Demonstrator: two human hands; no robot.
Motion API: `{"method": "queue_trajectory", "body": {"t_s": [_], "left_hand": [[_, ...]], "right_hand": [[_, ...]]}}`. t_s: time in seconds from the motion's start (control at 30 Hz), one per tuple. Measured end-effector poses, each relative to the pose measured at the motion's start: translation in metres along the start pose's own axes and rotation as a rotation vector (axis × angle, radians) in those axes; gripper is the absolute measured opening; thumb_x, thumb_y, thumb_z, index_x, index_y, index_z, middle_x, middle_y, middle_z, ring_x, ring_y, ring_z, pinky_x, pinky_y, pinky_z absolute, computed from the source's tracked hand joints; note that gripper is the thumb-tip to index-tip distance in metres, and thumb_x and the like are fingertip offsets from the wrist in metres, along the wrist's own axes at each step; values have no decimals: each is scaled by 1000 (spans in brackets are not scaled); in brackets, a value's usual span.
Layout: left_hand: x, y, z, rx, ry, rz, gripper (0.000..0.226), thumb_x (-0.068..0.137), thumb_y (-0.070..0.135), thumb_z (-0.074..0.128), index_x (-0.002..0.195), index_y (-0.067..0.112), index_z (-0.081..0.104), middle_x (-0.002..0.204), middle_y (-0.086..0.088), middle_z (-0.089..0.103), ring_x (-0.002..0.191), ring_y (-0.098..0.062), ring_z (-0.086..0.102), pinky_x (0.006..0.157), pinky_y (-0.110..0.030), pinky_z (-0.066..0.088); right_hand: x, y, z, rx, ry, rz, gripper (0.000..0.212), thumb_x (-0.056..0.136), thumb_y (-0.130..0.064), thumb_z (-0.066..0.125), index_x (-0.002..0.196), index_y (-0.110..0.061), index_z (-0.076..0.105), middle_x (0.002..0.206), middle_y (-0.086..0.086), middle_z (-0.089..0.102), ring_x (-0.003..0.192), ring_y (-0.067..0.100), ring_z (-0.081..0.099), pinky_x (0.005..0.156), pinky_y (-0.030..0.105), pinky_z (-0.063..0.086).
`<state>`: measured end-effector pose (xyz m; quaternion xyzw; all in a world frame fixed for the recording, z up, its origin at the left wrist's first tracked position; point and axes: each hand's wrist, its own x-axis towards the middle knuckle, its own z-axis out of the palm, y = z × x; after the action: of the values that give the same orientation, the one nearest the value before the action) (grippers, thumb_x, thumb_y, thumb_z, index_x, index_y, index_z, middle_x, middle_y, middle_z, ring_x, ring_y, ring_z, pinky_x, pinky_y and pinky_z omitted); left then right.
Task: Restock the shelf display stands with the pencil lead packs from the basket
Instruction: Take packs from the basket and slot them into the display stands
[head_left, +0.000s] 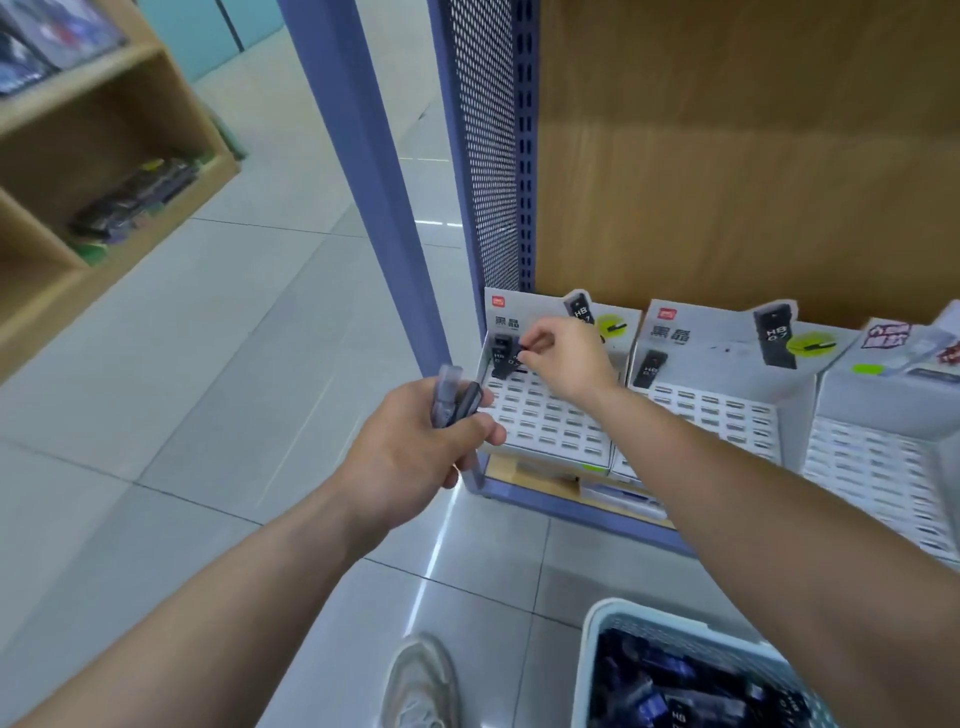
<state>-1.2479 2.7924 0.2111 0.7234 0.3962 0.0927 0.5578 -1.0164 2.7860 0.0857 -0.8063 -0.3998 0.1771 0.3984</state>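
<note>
Lead pack (521, 355), apparently at right hand (566, 358) fingertips (leftmost stand (545, 426))

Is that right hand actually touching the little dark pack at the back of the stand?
Touching. The head view shows the right hand pinching the dark pack between its fingertips, at the back row of the leftmost display stand.

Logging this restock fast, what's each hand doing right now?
Left hand: grips a few pencil lead packs.
Right hand: pinches one pack at the left display stand.
</note>
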Motion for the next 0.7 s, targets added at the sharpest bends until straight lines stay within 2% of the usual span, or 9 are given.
{"method": "queue_trajectory", "body": {"t_s": [0.1,0.2,0.3,0.33,0.53,0.7], "left_hand": [[2,-3,-4,-6,9,-12,11,99,12,63,107,7,68,50,18,58,42,-1,46,40,-10,33],[2,-5,-5,-13,2,-21,10,98,13,64,106,9,69,54,17,62,44,-2,47,41,-11,36],[0,-8,-6,-15,-4,-23,10,97,13,65,105,13,71,59,14,66,47,-3,49,46,-15,41],[-1,-8,-7,-15,-5,-21,10,98,13,64,105,13,71,61,14,68,48,-3,50,47,-15,42],[-3,-11,-16,-8,19,-21,7,96,18,69,99,14,73,50,16,61,41,-1,48,39,-11,35],[-4,-10,-20,-51,17,-30,10,95,19,70,102,12,73,52,15,63,40,-1,49,39,-11,35]], "right_hand": [[-4,6,13,10,42,-29,12,86,-8,75,89,-19,71,77,-8,66,69,1,60,71,14,48],[-7,6,17,-21,88,-80,12,87,-8,73,96,-15,74,78,-9,65,68,-4,58,68,8,45],[-8,3,19,-96,66,-153,14,88,-8,71,101,-12,76,90,1,71,76,12,62,80,27,53],[-8,2,19,-129,53,-180,16,89,-7,70,103,-11,76,95,5,71,81,16,63,84,29,52],[-6,-7,27,-196,4,-244,26,94,-6,62,115,-13,75,114,9,71,107,25,63,102,36,46],[-5,-6,34,-309,-45,-210,30,97,-9,56,121,-16,72,121,9,70,114,26,61,101,38,46]]}}
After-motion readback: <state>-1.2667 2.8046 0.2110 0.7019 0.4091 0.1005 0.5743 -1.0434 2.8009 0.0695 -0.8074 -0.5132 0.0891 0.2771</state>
